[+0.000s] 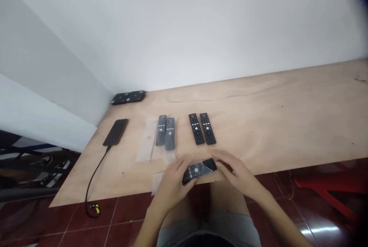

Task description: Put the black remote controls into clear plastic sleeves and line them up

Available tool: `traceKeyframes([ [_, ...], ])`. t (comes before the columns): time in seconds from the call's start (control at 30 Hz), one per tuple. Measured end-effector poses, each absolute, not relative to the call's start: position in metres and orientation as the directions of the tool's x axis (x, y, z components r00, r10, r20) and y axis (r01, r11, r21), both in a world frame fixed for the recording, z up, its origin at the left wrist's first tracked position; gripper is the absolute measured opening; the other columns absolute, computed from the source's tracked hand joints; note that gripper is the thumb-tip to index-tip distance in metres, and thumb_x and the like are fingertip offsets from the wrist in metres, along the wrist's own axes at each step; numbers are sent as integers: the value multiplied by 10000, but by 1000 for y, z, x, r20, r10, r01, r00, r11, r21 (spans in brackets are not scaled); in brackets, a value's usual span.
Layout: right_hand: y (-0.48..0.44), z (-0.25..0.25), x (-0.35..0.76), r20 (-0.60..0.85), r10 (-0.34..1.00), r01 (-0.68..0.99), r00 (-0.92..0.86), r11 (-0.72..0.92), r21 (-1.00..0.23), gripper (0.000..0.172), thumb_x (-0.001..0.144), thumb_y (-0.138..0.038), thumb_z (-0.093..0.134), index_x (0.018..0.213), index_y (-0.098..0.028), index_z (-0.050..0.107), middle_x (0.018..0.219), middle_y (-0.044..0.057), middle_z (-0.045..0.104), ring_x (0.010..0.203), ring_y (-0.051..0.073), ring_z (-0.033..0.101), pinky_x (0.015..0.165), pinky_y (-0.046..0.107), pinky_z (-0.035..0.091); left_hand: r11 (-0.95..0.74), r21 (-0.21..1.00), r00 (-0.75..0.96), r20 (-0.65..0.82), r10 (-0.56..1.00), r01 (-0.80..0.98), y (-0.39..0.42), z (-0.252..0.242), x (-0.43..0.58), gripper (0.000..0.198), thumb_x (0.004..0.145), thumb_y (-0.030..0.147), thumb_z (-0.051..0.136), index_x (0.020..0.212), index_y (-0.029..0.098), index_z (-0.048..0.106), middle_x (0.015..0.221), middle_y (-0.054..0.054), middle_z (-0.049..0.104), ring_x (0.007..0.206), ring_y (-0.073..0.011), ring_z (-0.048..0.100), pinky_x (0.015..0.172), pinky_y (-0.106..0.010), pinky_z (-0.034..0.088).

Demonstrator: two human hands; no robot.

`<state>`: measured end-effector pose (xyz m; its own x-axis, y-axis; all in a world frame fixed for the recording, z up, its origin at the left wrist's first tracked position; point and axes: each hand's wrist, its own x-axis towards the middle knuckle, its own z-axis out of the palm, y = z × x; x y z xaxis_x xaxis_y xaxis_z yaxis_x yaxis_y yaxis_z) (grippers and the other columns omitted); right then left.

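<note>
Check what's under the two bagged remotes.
Clear plastic sleeves lie under the two bagged remotes, on the plywood table. The surface directly beneath the remotes is covered, so nothing there can be seen.

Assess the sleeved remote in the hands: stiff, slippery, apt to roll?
The black remote is probably stiff, as it stays straight between the left hand and right hand. Its clear plastic sleeve may slip against the fingers. Its flat shape, like the bare remote on the plywood table, suggests it won't roll.

Smartphone (pixel 115 132) lies on the plywood table (pixel 287 101); its black cable (pixel 94 174) dangles off.
</note>
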<state>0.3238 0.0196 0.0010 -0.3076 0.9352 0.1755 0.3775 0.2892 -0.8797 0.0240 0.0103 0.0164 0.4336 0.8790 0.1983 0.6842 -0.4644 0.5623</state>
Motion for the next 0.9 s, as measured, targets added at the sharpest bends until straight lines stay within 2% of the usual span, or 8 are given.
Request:
traceKeyframes([
  [0.2,11,0,289,100,954,251,-281,173,-952,456,1138,-430,550,1566,-289,619,1510,121,708,1412,323,654,1244,596,499,-529,553,479,247,842,643,20,15,54,739,905,119,789,1571,290,520,1486,-111,688,1366,-329,663,1150,-529,567],
  [0.33,14,-6,280,79,967,160,-243,120,-980,506,1076,-422,659,1554,-258,625,1270,107,804,1164,287,762,1110,526,609,-557,531,513,245,822,638,23,20,70,655,932,128,764,1535,269,551,1425,-119,717,1300,-330,695,1092,-523,597],
  [0.43,17,-8,293,59,977,182,-205,97,-979,455,1042,-435,697,1461,-257,705,1164,88,826,1038,281,779,1001,500,653,-542,539,517,215,829,645,22,25,69,668,926,166,804,1534,290,558,1424,-106,707,1302,-337,678,1073,-524,601],
  [0.53,17,-7,323,36,991,276,-131,71,-959,365,1034,-486,707,1305,-261,803,1251,102,827,1133,324,773,1061,544,624,-533,529,502,218,837,660,20,25,62,515,938,173,816,1415,286,656,1352,-98,723,1254,-334,680,1045,-526,605],
  [0.63,14,-6,358,22,996,353,-89,52,-934,327,1046,-508,692,1220,-271,837,1282,104,823,1217,351,753,1124,570,588,-563,536,534,229,814,629,19,22,61,336,983,167,777,1298,269,717,1276,-91,742,1199,-308,689,1035,-517,609],
  [0.73,8,-3,379,62,995,422,-80,91,-902,280,1042,-502,700,1115,-270,839,1235,112,811,1177,356,750,1082,563,612,-606,534,571,255,780,590,18,20,67,333,1020,156,722,1327,282,720,1308,-89,738,1279,-305,649,1090,-535,595],
  [0.83,3,4,379,139,971,458,-195,216,-863,252,1067,-437,672,1223,-290,804,1386,121,724,1357,362,648,1188,586,537,-607,466,530,301,793,644,17,19,71,344,1027,136,682,1322,301,745,1420,-109,674,1372,-339,577,1117,-580,578],
  [0.9,-1,9,370,172,934,445,-313,304,-842,267,1098,-364,617,1308,-314,774,1508,115,651,1472,361,555,1252,611,469,-582,391,489,317,812,713,17,17,68,377,1026,106,647,1323,312,754,1429,-117,645,1341,-351,572,1095,-594,579],
])
